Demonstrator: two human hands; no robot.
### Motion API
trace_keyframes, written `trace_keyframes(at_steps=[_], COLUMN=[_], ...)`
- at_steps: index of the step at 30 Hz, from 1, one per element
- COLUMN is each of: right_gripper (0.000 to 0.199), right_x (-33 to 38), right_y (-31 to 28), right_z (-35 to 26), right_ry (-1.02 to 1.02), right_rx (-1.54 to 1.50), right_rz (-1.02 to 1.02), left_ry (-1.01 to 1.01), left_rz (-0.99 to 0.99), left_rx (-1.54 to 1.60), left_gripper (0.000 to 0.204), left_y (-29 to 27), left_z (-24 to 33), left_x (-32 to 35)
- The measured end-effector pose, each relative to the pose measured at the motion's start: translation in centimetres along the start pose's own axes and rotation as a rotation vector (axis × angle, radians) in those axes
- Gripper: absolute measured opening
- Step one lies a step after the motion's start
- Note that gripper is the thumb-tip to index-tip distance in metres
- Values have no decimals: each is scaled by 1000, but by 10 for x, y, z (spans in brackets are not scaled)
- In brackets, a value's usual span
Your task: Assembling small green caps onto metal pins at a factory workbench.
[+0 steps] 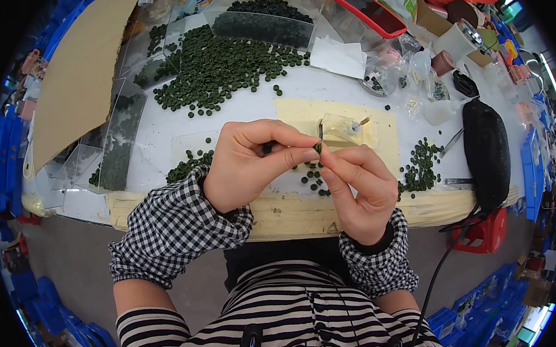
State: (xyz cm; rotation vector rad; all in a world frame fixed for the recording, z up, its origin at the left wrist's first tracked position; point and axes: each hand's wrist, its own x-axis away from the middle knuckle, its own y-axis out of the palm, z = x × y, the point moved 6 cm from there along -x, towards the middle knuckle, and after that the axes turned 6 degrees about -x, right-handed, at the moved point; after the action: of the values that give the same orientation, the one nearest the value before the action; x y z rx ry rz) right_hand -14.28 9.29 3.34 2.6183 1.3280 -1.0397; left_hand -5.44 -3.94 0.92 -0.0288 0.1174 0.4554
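My left hand (246, 162) pinches a small dark green round piece (317, 147) between thumb and forefinger, a little above the table. Another dark piece (266, 149) shows in the curl of its fingers. Against the right side of the pinched piece press the fingertips of my right hand (364, 191), its fingers bent together. Just beyond the hands is a block wrapped in yellowish tape (338, 126), with a thin peg (363, 122) sticking out. Loose green pieces (315, 183) lie under my hands, partly hidden by them.
A large heap of green pieces (222, 66) spreads at the back, beside a clear bin (264, 30) of more. Cardboard (90, 70) covers clear trays at left. Right are a small pile (421, 166), tweezers (452, 140), a black pouch (486, 153) and a white tissue (338, 57).
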Motion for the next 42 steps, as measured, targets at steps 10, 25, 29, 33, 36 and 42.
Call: trace_keyframes(at_steps=[10, 25, 29, 33, 36, 42], right_gripper=[34, 34, 34, 35, 35, 34], right_x=[1, 2, 2, 2, 3, 3], right_y=[0, -1, -2, -2, -1, -2], right_z=[-1, -1, -1, -1, 0, 0], right_ry=[-15, -27, -32, -31, -24, -15], right_rx=[-30, -49, -48, -38, -44, -46], right_rz=[2, 2, 6, 2, -3, -8], left_ry=[23, 129, 114, 101, 103, 88], left_rz=[-15, -29, -33, -35, -27, -31], left_rx=[58, 5, 14, 33, 38, 64], left_gripper=[14, 15, 14, 14, 14, 15], left_y=[0, 0, 1, 1, 1, 1], left_z=[1, 7, 7, 6, 5, 5], left_x=[1, 1, 0, 0, 0, 1])
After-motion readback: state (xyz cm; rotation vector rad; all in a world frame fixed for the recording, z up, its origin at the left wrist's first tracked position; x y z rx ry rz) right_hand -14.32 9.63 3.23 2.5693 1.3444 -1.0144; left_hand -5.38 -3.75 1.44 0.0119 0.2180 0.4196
